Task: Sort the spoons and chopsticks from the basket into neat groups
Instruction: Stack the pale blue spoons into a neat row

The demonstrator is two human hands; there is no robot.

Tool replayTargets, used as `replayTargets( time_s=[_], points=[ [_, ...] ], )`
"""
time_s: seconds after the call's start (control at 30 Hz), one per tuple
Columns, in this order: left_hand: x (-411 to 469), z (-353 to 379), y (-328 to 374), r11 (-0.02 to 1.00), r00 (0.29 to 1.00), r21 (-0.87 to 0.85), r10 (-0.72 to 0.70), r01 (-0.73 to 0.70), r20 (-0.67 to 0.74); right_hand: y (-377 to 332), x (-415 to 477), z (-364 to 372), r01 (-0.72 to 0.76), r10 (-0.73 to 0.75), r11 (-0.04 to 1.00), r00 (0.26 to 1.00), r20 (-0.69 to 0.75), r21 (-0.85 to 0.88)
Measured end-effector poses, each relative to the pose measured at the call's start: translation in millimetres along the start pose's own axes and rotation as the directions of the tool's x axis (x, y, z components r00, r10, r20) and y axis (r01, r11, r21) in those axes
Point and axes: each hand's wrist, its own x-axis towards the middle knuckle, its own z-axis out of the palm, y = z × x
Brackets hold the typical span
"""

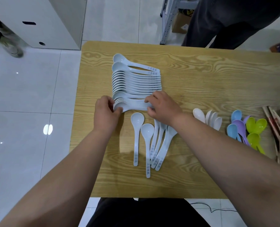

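Forearms point(73, 169) cross loose pale-blue plastic spoons point(146, 141) near long nested spoon row point(136, 81); left hand point(105, 112) pinches row's near-end bowls, right hand point(163, 107) its handles. Best: squeeze evenly, keep handles parallel.

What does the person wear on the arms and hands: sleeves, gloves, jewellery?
Nothing visible. The left hand and the right hand have no gloves or rings; both forearms are bare to the picture's edge, without sleeve, watch or bracelet.

Pale blue spoons point(136, 82), grey lettering — table point(209, 74) yellow wood grain — cream spoons point(200, 114), purple spoons point(240, 126), lime spoons point(255, 126)
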Motion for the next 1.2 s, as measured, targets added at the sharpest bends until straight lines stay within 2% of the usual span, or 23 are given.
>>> replayTargets(
  time_s=[0.27,0.5,0.97,1.03,1.1,1.2],
  points=[
    [5,1,-3,0.999,1.000,0.024,-0.022,0.022,-0.006,-2,-1,8,0.014,-0.018,0.999,0.994,-0.112,-0.034],
    [10,0,-4,0.999,0.999,0.012,-0.036,0.036,0.002,-6,-3,14,-0.041,0.032,0.998,0.987,-0.157,-0.055],
    [-17,-10,-10,0.998,0.997,0.001,-0.055,0.055,0.062,-18,-18,16,-0.062,0.048,0.993,0.990,-0.130,-0.105],
    [-23,-12,-8,0.999,0.999,0.044,-0.018,0.016,0.045,-23,-21,15,-0.079,0.069,0.992,0.991,-0.111,-0.094],
    [-34,-12,-6,0.990,0.996,0.116,0.081,-0.086,0.048,-29,-28,15,-0.093,0.086,0.993,0.991,-0.099,-0.072],
    [-49,-7,-1,0.954,0.962,0.192,0.196,-0.231,0.188,-41,-48,14,-0.079,0.073,0.995,0.992,-0.104,-0.053]
  ],
)
